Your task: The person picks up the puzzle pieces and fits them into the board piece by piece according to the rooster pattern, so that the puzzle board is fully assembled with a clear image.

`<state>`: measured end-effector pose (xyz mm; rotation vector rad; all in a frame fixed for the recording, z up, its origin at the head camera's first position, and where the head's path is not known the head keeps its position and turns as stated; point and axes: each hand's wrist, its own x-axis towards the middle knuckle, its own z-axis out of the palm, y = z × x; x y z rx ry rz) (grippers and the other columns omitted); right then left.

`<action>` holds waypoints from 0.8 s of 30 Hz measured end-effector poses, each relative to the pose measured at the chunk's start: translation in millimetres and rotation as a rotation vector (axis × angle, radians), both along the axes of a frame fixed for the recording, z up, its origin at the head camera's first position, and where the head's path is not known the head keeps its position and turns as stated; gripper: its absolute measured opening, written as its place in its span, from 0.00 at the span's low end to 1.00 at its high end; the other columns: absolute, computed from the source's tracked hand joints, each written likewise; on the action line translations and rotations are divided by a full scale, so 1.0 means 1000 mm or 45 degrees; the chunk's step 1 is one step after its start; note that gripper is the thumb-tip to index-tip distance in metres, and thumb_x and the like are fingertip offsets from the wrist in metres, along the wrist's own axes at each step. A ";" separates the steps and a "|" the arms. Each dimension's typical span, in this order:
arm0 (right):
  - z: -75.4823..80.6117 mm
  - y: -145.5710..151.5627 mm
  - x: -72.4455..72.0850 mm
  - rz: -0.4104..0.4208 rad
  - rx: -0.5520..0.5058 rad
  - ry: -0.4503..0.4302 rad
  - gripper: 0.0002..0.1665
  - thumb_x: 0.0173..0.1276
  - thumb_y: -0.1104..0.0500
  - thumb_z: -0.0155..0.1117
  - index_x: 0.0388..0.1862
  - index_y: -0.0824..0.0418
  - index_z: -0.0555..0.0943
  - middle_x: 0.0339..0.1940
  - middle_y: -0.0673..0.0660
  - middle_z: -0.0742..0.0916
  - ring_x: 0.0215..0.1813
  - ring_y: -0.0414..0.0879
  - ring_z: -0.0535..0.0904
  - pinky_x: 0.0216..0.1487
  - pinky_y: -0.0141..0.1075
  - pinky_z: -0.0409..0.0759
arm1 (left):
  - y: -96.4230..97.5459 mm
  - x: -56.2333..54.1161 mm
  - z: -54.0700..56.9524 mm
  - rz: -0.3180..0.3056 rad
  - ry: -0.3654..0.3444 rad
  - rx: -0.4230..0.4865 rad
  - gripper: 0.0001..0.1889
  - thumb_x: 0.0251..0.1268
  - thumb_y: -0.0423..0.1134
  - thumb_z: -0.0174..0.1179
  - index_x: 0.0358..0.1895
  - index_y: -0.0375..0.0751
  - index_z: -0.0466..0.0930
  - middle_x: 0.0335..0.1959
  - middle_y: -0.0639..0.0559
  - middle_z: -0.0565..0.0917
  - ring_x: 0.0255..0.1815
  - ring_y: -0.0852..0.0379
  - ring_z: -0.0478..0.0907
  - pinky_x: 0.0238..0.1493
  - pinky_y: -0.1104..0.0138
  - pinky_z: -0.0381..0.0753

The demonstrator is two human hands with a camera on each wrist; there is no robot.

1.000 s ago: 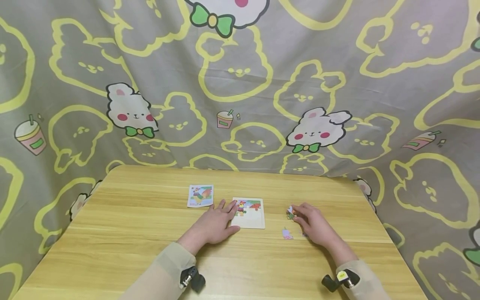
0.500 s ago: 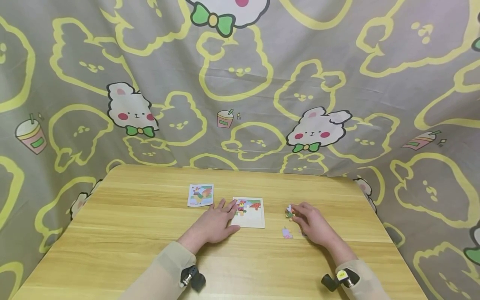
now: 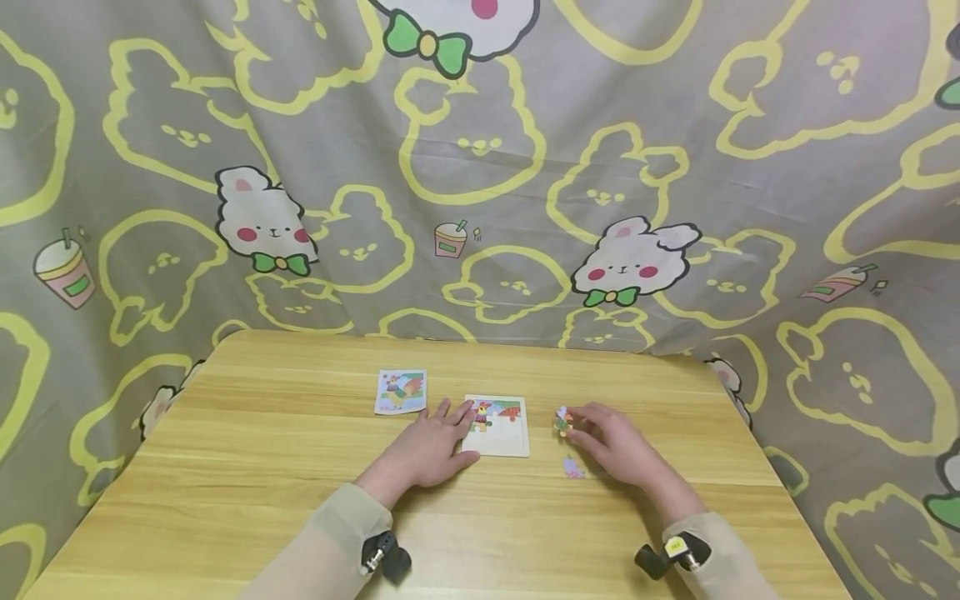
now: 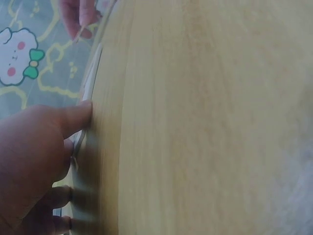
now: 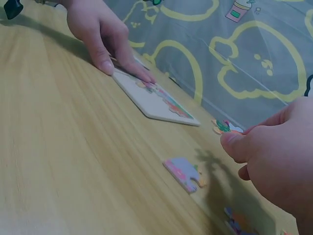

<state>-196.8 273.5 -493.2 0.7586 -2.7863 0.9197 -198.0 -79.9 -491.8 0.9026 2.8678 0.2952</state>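
My left hand lies with spread, fairly straight fingers over the left edge of a white jigsaw tray. Several fitted pieces in the tray's upper part show part of a rooster picture; its lower part is bare white. To the right of the tray, my right hand pinches a colourful jigsaw piece between thumb and fingers, raised over the table. Below that hand, a lilac and pink jigsaw piece lies on the wood, with another dark piece nearer the right wrist camera.
A picture card of a rooster lies on the wooden table, left of the tray and slightly farther back. Behind the table hangs a grey curtain with yellow outlines and white rabbits. Dark devices are strapped at both wrists.
My right hand has moved left toward the tray with the pinched piece, first slightly, then more clearly. The left hand and the tray have stayed in place.
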 end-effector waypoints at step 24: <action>0.008 -0.048 -0.012 0.122 0.048 -0.102 0.24 0.77 0.54 0.70 0.67 0.62 0.82 0.48 0.45 0.86 0.51 0.39 0.84 0.60 0.47 0.83 | -0.001 0.000 0.000 -0.011 -0.008 0.006 0.39 0.83 0.63 0.50 0.84 0.39 0.61 0.85 0.46 0.59 0.82 0.32 0.55 0.75 0.35 0.60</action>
